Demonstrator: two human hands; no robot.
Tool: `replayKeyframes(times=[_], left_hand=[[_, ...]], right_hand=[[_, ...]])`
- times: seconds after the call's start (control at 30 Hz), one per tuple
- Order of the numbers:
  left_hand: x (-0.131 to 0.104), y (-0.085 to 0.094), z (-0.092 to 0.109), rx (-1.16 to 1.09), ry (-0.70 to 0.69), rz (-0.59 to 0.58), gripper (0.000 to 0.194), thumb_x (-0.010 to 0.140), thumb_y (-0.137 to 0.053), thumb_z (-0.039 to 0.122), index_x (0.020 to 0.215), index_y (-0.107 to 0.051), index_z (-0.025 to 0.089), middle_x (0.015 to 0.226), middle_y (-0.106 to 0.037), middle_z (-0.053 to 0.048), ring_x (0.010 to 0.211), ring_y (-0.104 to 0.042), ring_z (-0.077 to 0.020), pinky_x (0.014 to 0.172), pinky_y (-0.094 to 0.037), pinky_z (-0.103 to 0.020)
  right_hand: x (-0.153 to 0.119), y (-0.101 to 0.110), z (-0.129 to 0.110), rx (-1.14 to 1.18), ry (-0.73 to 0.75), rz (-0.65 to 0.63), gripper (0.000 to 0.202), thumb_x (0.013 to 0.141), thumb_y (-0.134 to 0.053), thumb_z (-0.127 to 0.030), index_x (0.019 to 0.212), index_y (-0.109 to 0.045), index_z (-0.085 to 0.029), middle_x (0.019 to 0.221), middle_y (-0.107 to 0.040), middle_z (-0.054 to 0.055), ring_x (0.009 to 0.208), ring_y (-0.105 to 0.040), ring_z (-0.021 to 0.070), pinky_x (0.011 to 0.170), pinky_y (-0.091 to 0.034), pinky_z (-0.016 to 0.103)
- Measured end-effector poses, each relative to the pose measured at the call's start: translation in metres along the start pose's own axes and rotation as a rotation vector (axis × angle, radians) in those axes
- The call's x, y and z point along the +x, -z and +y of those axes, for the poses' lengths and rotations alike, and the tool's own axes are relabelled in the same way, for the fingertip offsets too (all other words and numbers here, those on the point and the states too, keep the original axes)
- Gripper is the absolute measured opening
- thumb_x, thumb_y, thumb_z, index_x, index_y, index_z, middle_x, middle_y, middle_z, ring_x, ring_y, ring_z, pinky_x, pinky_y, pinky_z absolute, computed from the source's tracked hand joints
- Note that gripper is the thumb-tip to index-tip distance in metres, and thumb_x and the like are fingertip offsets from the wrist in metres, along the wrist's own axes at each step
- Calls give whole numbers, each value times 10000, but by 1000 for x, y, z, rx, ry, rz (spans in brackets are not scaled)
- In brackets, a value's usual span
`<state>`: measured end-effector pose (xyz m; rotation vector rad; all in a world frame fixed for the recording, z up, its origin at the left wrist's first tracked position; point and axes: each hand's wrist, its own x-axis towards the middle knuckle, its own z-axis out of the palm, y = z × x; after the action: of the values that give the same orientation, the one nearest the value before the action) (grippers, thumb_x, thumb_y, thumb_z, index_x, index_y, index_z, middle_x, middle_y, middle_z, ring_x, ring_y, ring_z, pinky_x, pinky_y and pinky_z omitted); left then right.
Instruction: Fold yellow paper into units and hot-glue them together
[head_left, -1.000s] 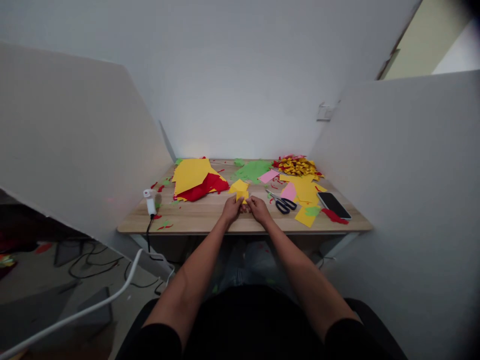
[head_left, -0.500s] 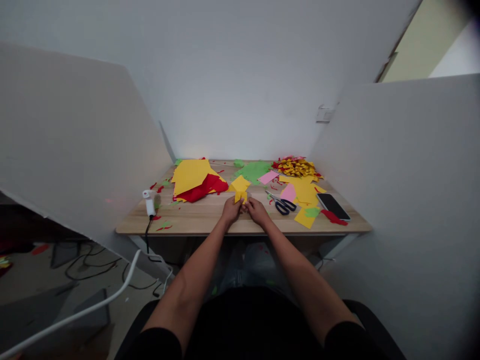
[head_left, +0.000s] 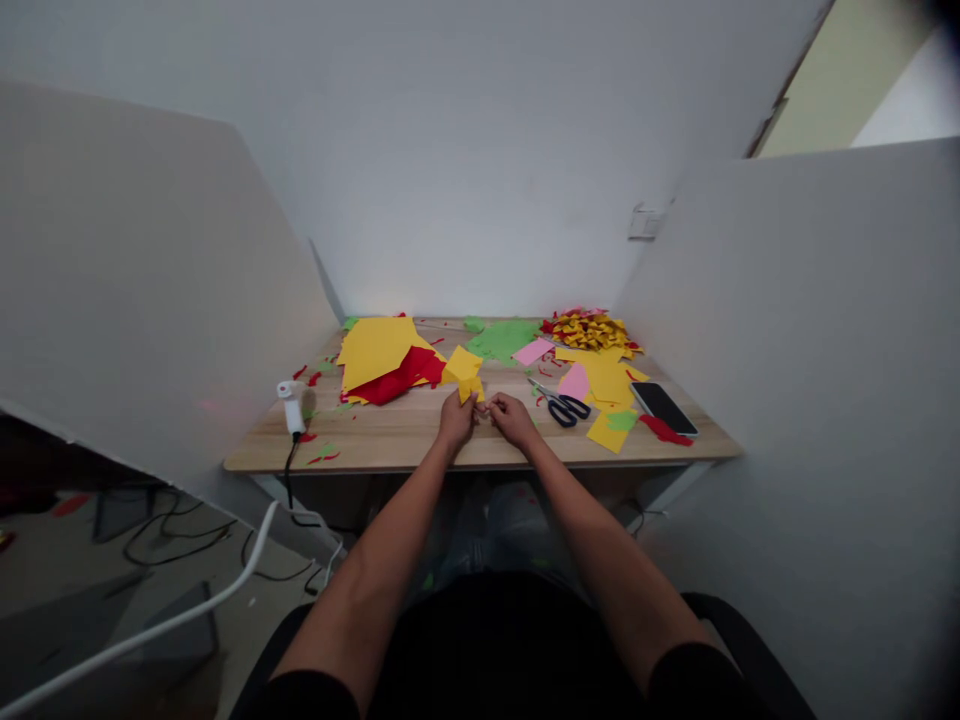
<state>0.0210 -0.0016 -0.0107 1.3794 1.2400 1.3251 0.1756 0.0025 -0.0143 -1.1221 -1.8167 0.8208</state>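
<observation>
My left hand (head_left: 457,420) is closed on a small piece of yellow paper (head_left: 470,389), which sticks up past the thumb and fingers. Just beyond it is a squarish yellow paper (head_left: 463,362); I cannot tell whether the two are joined. To the right, a small gap away, my right hand (head_left: 511,418) has thumb and forefinger pinched together. Anything between those fingertips is too small to make out. Scissors (head_left: 568,409) with dark handles lie right of my right hand, blades pointing away to the left.
Yellow sheets (head_left: 375,345) and red paper (head_left: 397,380) lie at left, green paper (head_left: 502,340) behind. A heap of folded yellow pieces (head_left: 592,332) sits back right. A phone (head_left: 664,408) lies at right; a white corded glue gun (head_left: 292,405) stands at left.
My hands have drawn apart slightly. The left hand and the yellow papers by it have shifted left, while the right fingertips have come away from the paper. The view has moved a little.
</observation>
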Motion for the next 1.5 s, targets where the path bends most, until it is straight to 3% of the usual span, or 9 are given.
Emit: replayKeyframes(times=[0.47, 1.03, 1.3, 1.5], left_hand=[[1, -2, -5, 11, 3, -70, 284, 965, -591, 396, 1044, -635, 126, 905, -659, -30, 711, -627, -116, 640, -557, -276], [2, 0, -5, -11, 15, -70, 311, 970, -577, 408, 1106, -623, 132, 971, -661, -48, 768, -641, -134, 678, -569, -301], [3, -5, -7, -61, 13, -177, 299, 964, -590, 400, 1087, -629, 130, 952, -663, -44, 758, -640, -132, 674, -568, -298], [3, -2, -9, -34, 10, -158, 322, 971, -572, 423, 1092, -630, 131, 959, -666, -47, 766, -644, -135, 687, -569, -307]], right_hand=[[1, 1, 2, 0, 17, 0, 266, 976, -599, -389, 1072, -651, -147, 1010, -680, 44, 845, -664, 156, 767, -577, 344], [3, -2, 7, 19, -11, 25, 272, 973, -605, -381, 1103, -641, -144, 1024, -675, 49, 837, -663, 154, 746, -580, 336], [3, 0, 8, 58, 14, 37, 270, 978, -597, -391, 1074, -645, -144, 988, -676, 40, 811, -659, 146, 736, -577, 328], [2, -1, 10, 79, 19, 53, 269, 969, -613, -383, 1083, -646, -141, 999, -676, 41, 815, -661, 149, 729, -579, 325]])
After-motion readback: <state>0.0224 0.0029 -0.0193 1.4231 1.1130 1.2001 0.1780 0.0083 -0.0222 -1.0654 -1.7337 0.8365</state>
